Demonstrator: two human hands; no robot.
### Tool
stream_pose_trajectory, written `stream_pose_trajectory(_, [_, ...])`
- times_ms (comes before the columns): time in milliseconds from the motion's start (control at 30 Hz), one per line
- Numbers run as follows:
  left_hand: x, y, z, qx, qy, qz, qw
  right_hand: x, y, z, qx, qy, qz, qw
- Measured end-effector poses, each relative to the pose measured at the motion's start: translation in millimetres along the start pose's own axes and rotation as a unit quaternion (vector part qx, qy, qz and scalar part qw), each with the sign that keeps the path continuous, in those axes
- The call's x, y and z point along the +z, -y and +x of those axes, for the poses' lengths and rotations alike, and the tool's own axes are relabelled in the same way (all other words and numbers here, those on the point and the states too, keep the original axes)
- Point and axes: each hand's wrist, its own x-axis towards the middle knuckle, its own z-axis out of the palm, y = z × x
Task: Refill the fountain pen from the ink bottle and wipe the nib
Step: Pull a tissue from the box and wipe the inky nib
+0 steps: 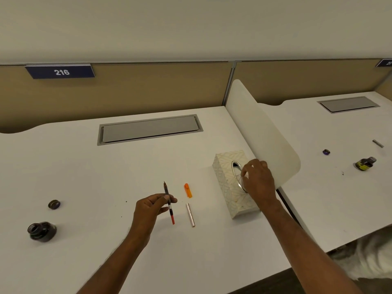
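Observation:
My left hand (151,206) pinches the fountain pen's inner section (169,201) above the desk, dark nib pointing away, red converter end toward me. My right hand (257,180) sits on top of the patterned tissue box (229,194), fingertips curled at its oval opening; whether they pinch a tissue I cannot tell. The open ink bottle (41,231) stands at the near left, with its cap (54,204) lying behind it. An orange pen part (188,190) and a silver pen barrel (190,214) lie on the desk between my hands.
A grey cable-tray lid (149,129) is set into the white desk (84,166) at the back. A white curved divider (265,132) rises right of the tissue box. Beyond it, the neighbouring desk holds another ink bottle (365,163), a small cap (326,152) and a silver tube (378,143).

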Motion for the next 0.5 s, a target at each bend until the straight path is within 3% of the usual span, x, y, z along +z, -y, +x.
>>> stream_pose_trajectory(67, [-2, 0, -1, -0.002, 0.0, -0.003, 1.0, 6, -2, -3, -0.041, -0.022, -0.048, 0.998])
stream_pose_trajectory(267, [-2, -3, 0, -0.005, 0.003, -0.004, 1.0, 23, -13, 3, -0.075, 0.041, -0.131, 0.988])
stream_pose_trajectory(500, [-2, -6, 1, -0.004, 0.002, -0.005, 1.0, 35, -19, 10, -0.104, 0.065, -0.145, 0.982])
